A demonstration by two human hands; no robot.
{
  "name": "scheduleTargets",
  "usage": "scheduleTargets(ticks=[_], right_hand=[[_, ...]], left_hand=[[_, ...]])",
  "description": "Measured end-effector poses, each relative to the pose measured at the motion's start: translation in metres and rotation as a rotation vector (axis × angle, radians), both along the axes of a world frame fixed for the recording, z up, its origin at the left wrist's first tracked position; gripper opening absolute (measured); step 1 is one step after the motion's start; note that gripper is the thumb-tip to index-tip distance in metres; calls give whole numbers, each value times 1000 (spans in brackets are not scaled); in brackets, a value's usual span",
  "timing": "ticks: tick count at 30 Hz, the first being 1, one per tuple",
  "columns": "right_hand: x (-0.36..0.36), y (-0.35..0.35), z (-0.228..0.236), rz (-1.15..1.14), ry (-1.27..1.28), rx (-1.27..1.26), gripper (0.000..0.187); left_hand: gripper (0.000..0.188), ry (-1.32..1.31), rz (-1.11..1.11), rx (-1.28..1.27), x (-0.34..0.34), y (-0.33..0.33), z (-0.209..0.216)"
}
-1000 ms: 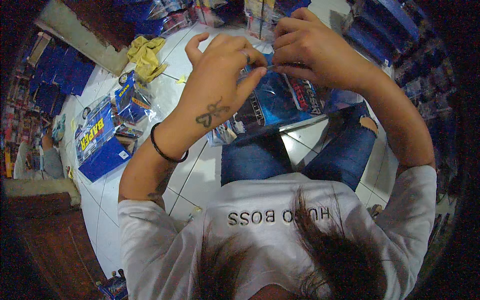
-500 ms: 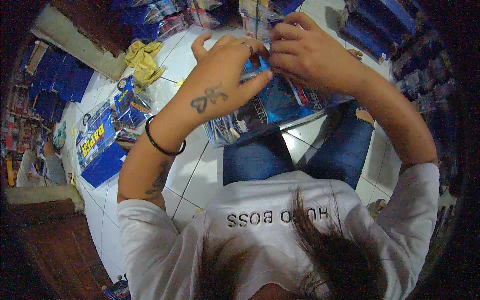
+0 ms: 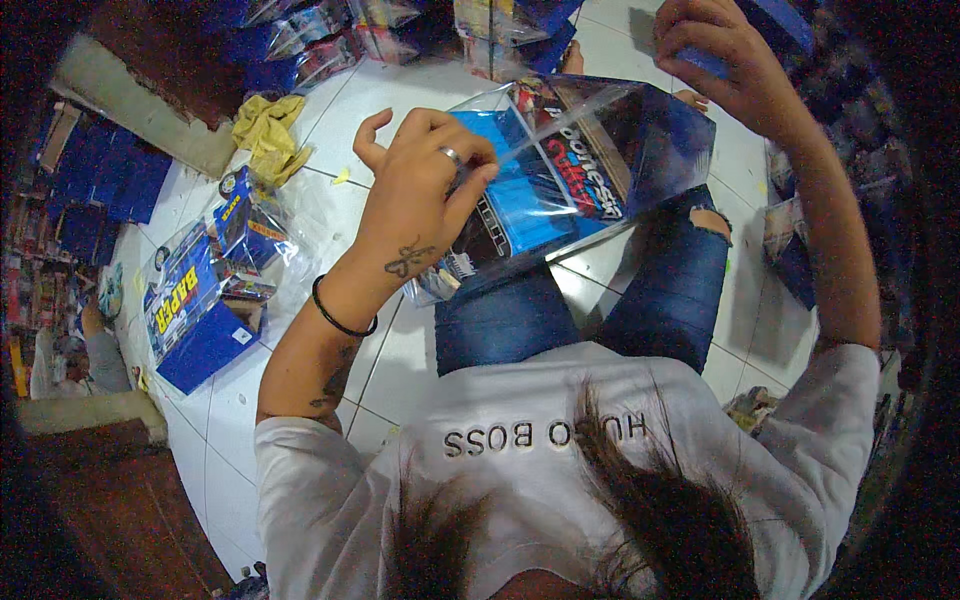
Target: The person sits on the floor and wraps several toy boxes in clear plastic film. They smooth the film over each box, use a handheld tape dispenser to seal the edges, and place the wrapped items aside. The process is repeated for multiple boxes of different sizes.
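A large package (image 3: 540,190) wrapped in clear plastic, with blue, black and red panels, rests tilted across my thighs. At its left end is my left hand (image 3: 425,170), thumb and forefinger pinched together over the wrapping. From those fingertips a thin clear strip (image 3: 570,120) runs up to the right across the package; whether it is tape or a fold of the film I cannot tell. My right hand (image 3: 720,60) is raised beyond the package's far right corner, apart from it. Its fingers are curled, and what they hold, if anything, is hidden.
To my left, plastic-wrapped blue toy trucks (image 3: 190,300) lie on the white tiled floor (image 3: 370,340). A crumpled yellow cloth (image 3: 270,135) sits beyond them. Stacked wrapped packages (image 3: 310,40) stand at the back, with more along the right side. Another person (image 3: 85,350) is at the far left.
My right hand has left the package and swung up and to the right, uncovering its panels. The clear strip now shows across the wrapping. My left hand has shifted slightly left and down, still pinched.
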State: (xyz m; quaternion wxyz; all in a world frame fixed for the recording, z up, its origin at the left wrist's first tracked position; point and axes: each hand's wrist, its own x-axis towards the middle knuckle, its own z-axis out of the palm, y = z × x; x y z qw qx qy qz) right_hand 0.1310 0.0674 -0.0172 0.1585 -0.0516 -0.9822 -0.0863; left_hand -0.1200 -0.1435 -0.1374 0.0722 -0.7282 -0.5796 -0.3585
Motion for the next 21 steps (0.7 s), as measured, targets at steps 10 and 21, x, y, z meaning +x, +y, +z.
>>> scheduleTargets(ticks=[10,21], right_hand=[[45,59,-206,-455,958,-608,29],[16,54,-136,-352,903,-399,26]], left_hand=[[10,-28,48,-100,6,-7,1],[5,-142,140,-61,35,3,1]])
